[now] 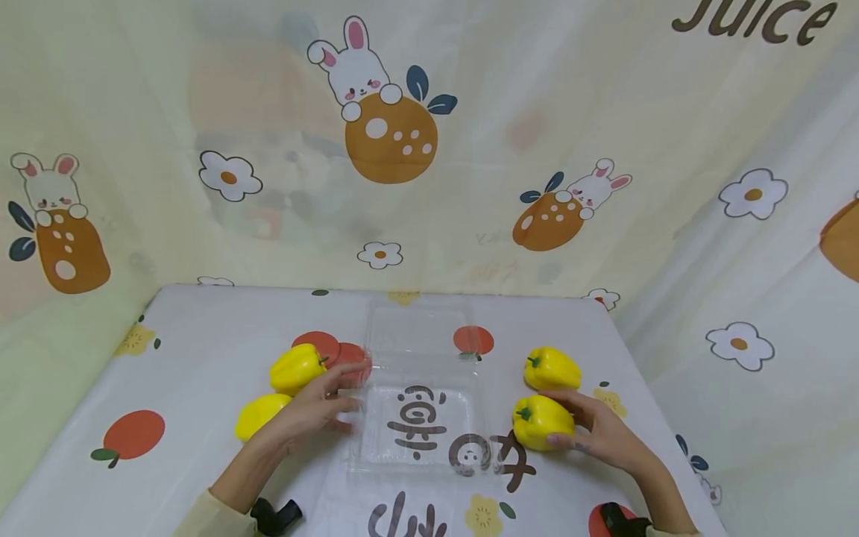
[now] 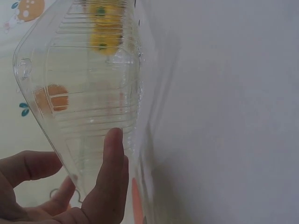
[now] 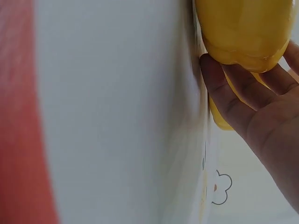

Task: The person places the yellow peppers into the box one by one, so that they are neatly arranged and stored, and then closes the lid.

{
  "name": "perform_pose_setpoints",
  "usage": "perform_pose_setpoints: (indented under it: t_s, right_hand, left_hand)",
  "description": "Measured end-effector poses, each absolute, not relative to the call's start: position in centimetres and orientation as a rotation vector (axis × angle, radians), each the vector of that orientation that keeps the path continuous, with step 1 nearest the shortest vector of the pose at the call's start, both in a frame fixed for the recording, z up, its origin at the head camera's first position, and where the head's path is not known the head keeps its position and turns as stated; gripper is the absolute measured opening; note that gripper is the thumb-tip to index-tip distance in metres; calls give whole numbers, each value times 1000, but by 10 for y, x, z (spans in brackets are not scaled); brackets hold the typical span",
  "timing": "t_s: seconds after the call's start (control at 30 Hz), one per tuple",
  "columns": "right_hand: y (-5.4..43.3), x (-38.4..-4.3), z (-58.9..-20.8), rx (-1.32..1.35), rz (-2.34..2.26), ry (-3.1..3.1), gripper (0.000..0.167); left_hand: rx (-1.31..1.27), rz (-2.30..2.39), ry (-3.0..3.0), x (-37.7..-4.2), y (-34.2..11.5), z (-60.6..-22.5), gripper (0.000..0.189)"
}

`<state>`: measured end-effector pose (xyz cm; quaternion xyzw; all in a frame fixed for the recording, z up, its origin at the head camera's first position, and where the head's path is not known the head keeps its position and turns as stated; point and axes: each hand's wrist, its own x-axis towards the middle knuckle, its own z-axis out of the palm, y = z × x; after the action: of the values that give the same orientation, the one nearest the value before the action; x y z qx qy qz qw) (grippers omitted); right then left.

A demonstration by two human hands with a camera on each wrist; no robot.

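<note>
My right hand [image 1: 600, 432] grips a yellow bell pepper [image 1: 540, 423] at the right of the table, thumb on the near side and fingers on the far side. The right wrist view shows that hand's fingers [image 3: 243, 93] against the pepper's base [image 3: 243, 32]. My left hand [image 1: 305, 414] is at the left edge of a clear plastic clamshell container [image 1: 423, 462], its fingers loosely extended. In the left wrist view its fingers [image 2: 110, 172] lie close to the container's corner; whether they press it I cannot tell. The container's lid [image 1: 416, 328] lies folded back, away from me.
Behind the gripped pepper is another yellow bell pepper [image 1: 553, 368]. Two more, one farther back [image 1: 295, 369] and one nearer [image 1: 260, 415], lie beside the left hand. A white printed cloth [image 1: 221, 335] covers the table, with a patterned curtain [image 1: 288, 224] behind it.
</note>
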<state>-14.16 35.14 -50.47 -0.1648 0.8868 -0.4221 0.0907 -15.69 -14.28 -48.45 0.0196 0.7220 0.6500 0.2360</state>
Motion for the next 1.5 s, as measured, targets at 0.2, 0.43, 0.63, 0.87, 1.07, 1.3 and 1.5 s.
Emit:
perform_pose_setpoints:
  t_s: [0.2, 0.43, 0.63, 0.87, 1.07, 1.3, 1.5]
  right_hand:
    - [346, -143, -499, -469, -1258, 2649, 56]
    - [339, -146, -490, -567, -1307, 2637, 56]
    - [332, -145, -478, -581, -1342, 2626, 55]
    - [312, -137, -458, -536, -1247, 2708, 58]
    - [300, -134, -449, -537, -1260, 2676, 59]
    - [290, -132, -445, -594, -1274, 2646, 58]
    - [282, -133, -447, -635, -1295, 2616, 58]
  left_hand:
    - [74, 1778, 1982, -159, -143, -484, 63]
    - [65, 1778, 1989, -160, -143, -484, 62]
    - [92, 1783, 1980, -161, -143, -484, 62]
    - [104, 1787, 1974, -160, -143, -484, 63]
    - [104, 1790, 1966, -160, -144, -485, 63]
    - [112, 1787, 1968, -159, -144, -485, 62]
    - [114, 1785, 1973, -159, -144, -485, 63]
